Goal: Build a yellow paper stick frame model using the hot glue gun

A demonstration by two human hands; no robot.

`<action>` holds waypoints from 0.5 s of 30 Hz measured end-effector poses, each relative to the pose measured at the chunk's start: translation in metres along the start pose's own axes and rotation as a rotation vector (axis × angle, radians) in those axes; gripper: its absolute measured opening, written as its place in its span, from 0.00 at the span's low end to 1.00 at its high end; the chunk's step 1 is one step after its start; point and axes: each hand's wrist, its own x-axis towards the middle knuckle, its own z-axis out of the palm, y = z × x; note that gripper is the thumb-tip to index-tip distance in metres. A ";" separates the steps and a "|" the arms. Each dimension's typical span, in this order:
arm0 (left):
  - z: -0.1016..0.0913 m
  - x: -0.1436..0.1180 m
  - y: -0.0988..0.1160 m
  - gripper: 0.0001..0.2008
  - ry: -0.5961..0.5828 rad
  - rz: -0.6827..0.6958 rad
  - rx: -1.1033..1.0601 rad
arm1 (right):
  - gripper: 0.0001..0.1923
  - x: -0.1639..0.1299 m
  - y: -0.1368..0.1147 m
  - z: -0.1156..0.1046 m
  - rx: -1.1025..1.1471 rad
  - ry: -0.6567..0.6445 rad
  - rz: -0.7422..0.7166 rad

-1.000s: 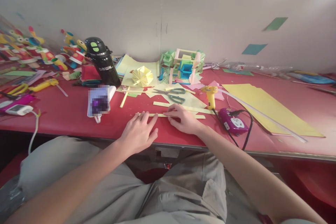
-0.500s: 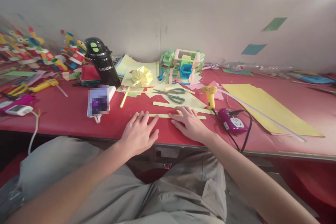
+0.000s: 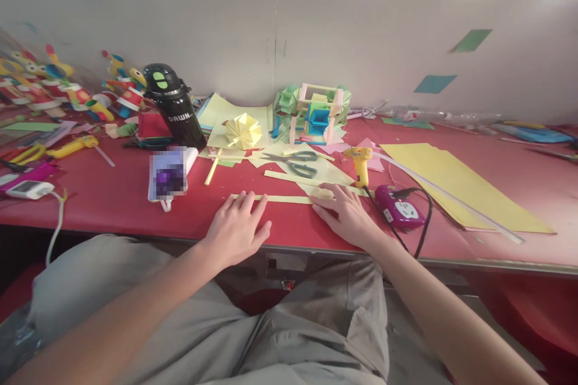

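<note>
Head view: our pale yellow strip [image 3: 289, 199] lies crosswise on the red worktop [image 3: 289, 225].
Left hand [image 3: 237, 222]: palm down, fingers spread loosely on the strip's nine o'clock end.
Right hand [image 3: 347, 216]: unclenched, fingers laid over its three o'clock part (we cannot tell how firmly).
Scissors [image 3: 289, 160]: at twelve o'clock from the strip, lying on paper [image 3: 332, 172].
Glue gun [image 3: 360, 169]: at two o'clock, near our purple socket block [image 3: 392, 203].

Near paper strip [image 3: 289, 199]: on the table [image 3: 289, 225], running from left hand [image 3: 237, 225] to right hand [image 3: 345, 216].
Scissors [image 3: 291, 161]: behind the strip, left of the glue gun [image 3: 361, 165].
Power socket [image 3: 396, 209]: right of the right hand.
Bottle [image 3: 178, 113]: behind what may be a phone [image 3: 168, 173].
</note>
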 end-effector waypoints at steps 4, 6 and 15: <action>-0.001 0.002 -0.002 0.26 0.027 0.015 0.001 | 0.16 0.004 0.004 0.001 0.057 0.077 -0.032; -0.002 0.004 -0.003 0.25 0.039 0.021 0.012 | 0.15 0.009 0.005 0.001 0.092 0.097 -0.035; -0.005 0.033 -0.019 0.16 0.009 0.064 -0.028 | 0.11 0.030 -0.003 -0.008 0.195 -0.034 -0.155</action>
